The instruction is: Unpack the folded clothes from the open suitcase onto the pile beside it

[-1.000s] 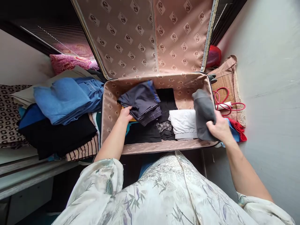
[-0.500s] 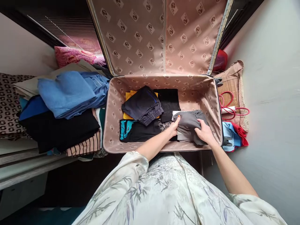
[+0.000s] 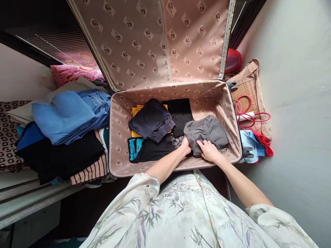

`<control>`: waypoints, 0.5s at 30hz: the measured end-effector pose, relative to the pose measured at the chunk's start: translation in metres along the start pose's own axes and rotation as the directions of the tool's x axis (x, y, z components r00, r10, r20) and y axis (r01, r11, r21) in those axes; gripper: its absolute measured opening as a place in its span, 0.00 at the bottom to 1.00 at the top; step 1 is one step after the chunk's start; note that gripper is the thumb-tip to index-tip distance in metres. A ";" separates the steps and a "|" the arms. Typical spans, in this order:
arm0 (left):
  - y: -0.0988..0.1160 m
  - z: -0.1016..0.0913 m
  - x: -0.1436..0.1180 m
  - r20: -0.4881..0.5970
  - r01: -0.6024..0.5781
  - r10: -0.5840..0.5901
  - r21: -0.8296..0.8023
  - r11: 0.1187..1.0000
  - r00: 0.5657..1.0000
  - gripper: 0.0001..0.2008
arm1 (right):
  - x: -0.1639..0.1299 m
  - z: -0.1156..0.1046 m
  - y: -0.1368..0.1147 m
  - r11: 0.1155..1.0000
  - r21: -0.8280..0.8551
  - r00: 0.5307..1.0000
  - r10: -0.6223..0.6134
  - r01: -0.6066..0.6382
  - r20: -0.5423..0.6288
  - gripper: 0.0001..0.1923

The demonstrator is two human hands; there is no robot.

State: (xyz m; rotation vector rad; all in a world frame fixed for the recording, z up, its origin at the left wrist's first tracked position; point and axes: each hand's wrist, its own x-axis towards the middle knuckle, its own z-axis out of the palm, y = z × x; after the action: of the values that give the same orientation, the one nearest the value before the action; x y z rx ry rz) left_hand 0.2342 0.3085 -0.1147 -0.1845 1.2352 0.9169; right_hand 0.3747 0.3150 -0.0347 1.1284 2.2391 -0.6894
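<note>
My left hand [image 3: 185,146] and right hand [image 3: 209,151] press flat, fingers spread, on the grey shorts [image 3: 205,132] in the suitcase [image 3: 117,137].

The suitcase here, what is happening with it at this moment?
A person in a pale flowered top bends over the open suitcase. Both hands rest on a folded grey garment at its right side: the left hand at the near left corner, the right hand on the near edge. Dark folded clothes lie beside it inside. A stack of blue and black clothes waits outside, to the left.
</note>
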 end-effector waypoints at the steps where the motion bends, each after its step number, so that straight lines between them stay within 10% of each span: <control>1: 0.000 -0.002 -0.004 0.077 0.005 -0.002 -0.035 0.999 0.997 0.36 | 0.005 0.005 0.003 1.000 0.020 1.000 -0.013 0.013 0.024 0.38; 8: -0.009 -0.016 -0.019 0.433 0.023 -0.046 0.060 0.998 0.900 0.41 | 0.004 0.029 0.053 0.940 0.305 0.983 -0.113 0.152 -0.142 0.38; 15: -0.027 0.025 -0.014 -0.043 -0.038 0.052 0.285 0.958 0.998 0.33 | 0.003 0.053 0.084 0.868 0.453 0.956 -0.072 0.201 -0.286 0.36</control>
State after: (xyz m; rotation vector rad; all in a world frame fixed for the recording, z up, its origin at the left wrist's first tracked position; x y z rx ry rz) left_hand 0.2700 0.2987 -0.1023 0.0504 1.4073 0.7664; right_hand 0.4548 0.3259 -0.0915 1.3619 2.4612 -1.2778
